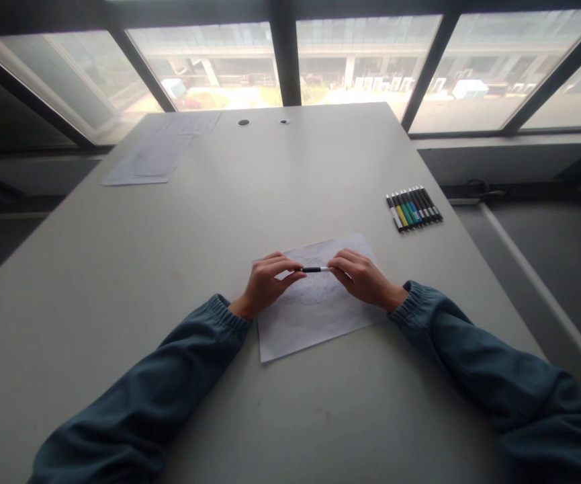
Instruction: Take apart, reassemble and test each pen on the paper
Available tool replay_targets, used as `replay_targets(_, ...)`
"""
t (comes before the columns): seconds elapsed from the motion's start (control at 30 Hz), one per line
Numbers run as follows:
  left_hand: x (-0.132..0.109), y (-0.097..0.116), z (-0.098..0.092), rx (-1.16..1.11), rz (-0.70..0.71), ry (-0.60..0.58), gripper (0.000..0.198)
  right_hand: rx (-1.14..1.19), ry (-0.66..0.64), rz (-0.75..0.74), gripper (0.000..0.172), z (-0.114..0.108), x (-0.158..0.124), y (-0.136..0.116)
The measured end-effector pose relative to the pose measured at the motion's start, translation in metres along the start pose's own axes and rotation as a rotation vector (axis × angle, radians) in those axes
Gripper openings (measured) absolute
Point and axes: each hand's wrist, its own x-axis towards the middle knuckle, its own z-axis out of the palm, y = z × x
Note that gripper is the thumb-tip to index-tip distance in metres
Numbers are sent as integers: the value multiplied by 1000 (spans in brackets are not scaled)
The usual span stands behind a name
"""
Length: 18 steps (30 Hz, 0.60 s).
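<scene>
A black and white pen [312, 269] lies level between my two hands, above a sheet of paper [295, 336]. My left hand [269, 281] pinches its dark end between thumb and fingers. At the pale end, my right hand [359, 274] grips it the same way. Faint pencil-like marks cover the middle of the paper, partly hidden by my hands. The sheet sits slightly turned on the white table. Both pen ends are covered by my fingertips, so I cannot tell whether there is a cap.
To the right, several pens [414, 209] lie side by side in a row, with black, white, yellow, green and blue barrels. More paper sheets [149, 158] rest at the far left of the table [119, 269]. Two round holes are near the far edge, before the windows.
</scene>
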Motion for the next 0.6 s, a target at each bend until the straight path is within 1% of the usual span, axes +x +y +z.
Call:
replay_targets(0.13, 0, 0, 0, -4, -2, -2, 13, 39, 12, -1, 18, 1, -1, 2)
replay_targets(0.23, 0, -1, 1, -2, -4, -7, 14, 32, 27, 9, 6, 1, -1, 3)
replay_targets(0.3, 0, 0, 1, -4, -3, -14, 14, 19, 33, 8, 3, 1, -1, 3)
replay_targets(0.47, 1, 1, 1, -3, 7, -14, 14, -42, 25, -8, 7, 1, -1, 3)
replay_targets(0.6, 1, 1, 1, -4, 14, -8, 14, -100, -13, -36, 13, 0, -1, 2)
